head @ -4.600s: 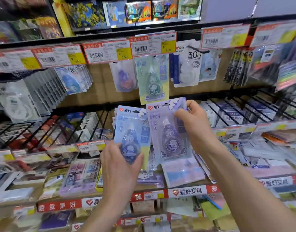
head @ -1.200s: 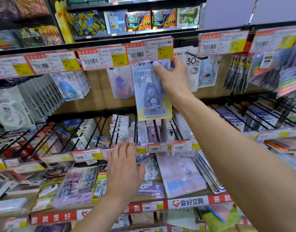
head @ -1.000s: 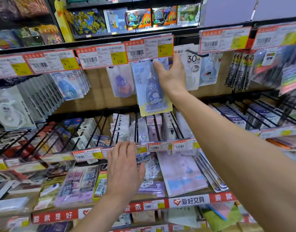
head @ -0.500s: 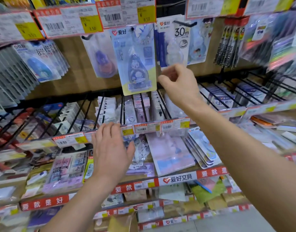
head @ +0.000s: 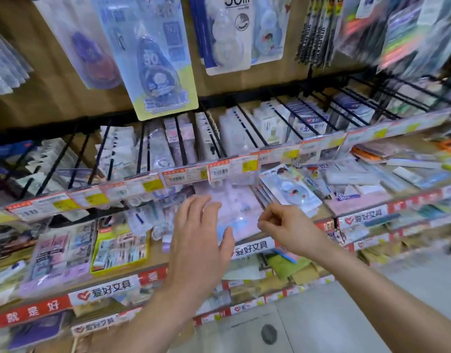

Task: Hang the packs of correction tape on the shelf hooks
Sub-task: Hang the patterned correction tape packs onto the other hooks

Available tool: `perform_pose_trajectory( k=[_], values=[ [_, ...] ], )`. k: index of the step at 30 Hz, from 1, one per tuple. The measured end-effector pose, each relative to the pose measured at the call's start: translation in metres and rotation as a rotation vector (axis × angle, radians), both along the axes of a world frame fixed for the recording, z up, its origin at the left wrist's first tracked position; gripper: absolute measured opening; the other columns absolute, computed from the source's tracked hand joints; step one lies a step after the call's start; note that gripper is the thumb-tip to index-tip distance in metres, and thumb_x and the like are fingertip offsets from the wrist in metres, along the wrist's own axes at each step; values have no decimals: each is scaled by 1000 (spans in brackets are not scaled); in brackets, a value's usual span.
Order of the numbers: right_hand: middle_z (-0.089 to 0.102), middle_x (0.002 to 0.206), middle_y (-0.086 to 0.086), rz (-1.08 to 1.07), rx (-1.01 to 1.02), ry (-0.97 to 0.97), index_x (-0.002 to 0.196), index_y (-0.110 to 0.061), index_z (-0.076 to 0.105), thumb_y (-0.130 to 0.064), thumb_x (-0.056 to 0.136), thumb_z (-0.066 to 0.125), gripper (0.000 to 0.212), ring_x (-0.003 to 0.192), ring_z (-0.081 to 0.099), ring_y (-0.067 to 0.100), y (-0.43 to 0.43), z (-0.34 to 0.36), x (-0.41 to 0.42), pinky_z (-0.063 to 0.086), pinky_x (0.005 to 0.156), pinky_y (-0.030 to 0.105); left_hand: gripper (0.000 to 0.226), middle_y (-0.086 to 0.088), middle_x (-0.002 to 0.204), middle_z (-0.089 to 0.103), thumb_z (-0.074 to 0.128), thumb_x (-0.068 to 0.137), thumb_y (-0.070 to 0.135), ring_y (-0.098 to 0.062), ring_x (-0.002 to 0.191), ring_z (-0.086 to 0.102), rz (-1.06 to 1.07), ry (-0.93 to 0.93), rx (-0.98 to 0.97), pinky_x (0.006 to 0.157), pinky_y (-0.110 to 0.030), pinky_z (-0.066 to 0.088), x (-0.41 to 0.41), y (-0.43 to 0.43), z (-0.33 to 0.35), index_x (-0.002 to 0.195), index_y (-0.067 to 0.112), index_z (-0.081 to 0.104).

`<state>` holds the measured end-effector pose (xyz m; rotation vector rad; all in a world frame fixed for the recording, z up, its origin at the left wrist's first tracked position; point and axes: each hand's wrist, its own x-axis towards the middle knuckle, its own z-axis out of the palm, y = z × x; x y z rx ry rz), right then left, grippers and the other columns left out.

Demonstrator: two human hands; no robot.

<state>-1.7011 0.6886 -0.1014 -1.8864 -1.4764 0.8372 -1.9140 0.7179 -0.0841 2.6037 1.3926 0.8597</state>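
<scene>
The shelf (head: 109,289) carries flat stationery behind its red front edge. Above it, a blue correction tape pack (head: 155,62) hangs from a hook on the back wall. A pale pile of packs (head: 241,208) lies near the front edge. The left hand (head: 196,245) spreads flat over it, empty; the right hand (head: 288,225) is just beside it, loosely curled, holding nothing.

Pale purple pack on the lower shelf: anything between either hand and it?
Nothing visible. The left hand, fingers straight, overlaps the near-left part of the pale purple pack; the right hand, loosely curled and empty, sits at its right edge. The price-tag strip overhangs only its far edge.
</scene>
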Motion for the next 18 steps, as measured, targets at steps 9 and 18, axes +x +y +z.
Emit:
perform_pose_trajectory(
  k=[9,18],
  values=[
    [67,102,5,-333,-123,-263,108,-19,65,-31,89,68,23,96,64,31,22,-46,56,46,74,33,46,-6,130,51,51,90,38,-28,124,38,-88,452,-374,106,-38,33,46,33,-76,130,15,50],
    [24,162,17,-365,-334,-367,159,-26,17,-73,69,75,117,150,22,40,75,-61,95,28,117,56,44,-12,133,47,51,93,31,-32,125,36,-105,306,-701,102,-41,39,118,58,-91,132,10,44]
  ],
)
